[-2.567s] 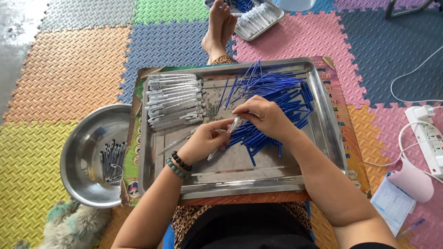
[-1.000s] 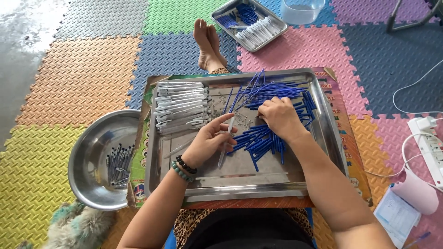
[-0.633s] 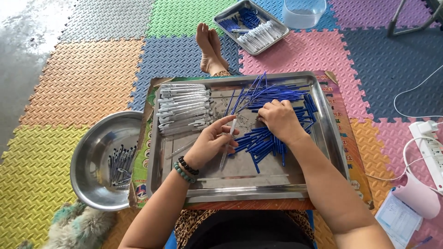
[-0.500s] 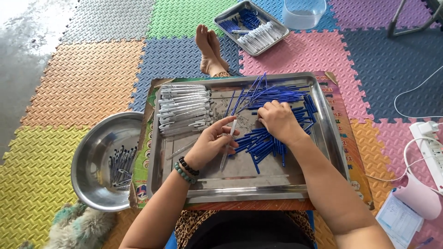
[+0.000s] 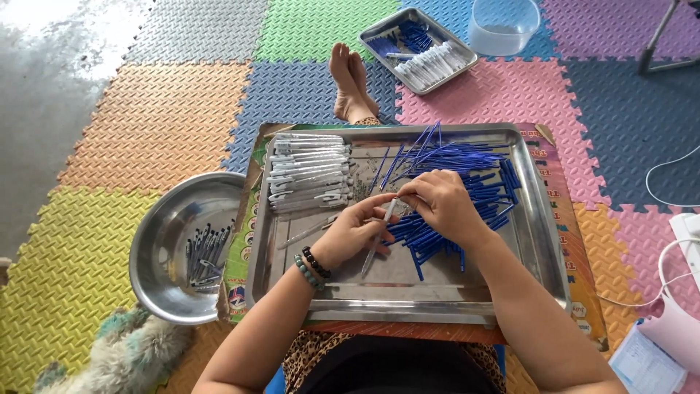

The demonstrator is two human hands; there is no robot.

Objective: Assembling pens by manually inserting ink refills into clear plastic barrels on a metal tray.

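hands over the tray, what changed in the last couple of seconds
The right hand went down onto the blue refills, then came back to the top of the clear pen barrel. The left hand kept holding that barrel. The tray and bowl look unchanged.

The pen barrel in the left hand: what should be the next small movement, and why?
Probably push the refill deeper into the pen barrel. The left hand holds the barrel tilted, and the right hand pinches at its upper end above the blue refills.

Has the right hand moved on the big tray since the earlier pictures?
No, hardly: the right hand stays over the blue refills in the tray, pinching the top of the clear pen barrel.
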